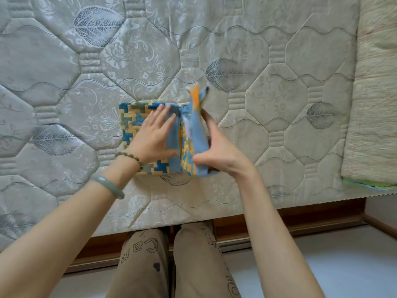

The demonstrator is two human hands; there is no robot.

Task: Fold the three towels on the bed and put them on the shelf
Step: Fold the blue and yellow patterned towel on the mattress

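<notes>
A blue, yellow and green patterned towel (131,122) lies partly folded on the quilted mattress (268,104), near its front edge. My left hand (153,136) presses flat on the towel's left half, fingers straight. My right hand (217,147) holds the towel's right flap (198,130), which stands raised and shows its plain blue back; the thumb is in front of the flap and the fingers are behind it. The flap's top corner is blurred. No other towel of this kind and no shelf are in view.
A beige folded blanket or mat (373,93) lies along the mattress's right side, with a green edge beneath it. The wooden bed frame (300,218) runs below the mattress edge. My legs (167,265) stand against the bed on a pale floor (343,265).
</notes>
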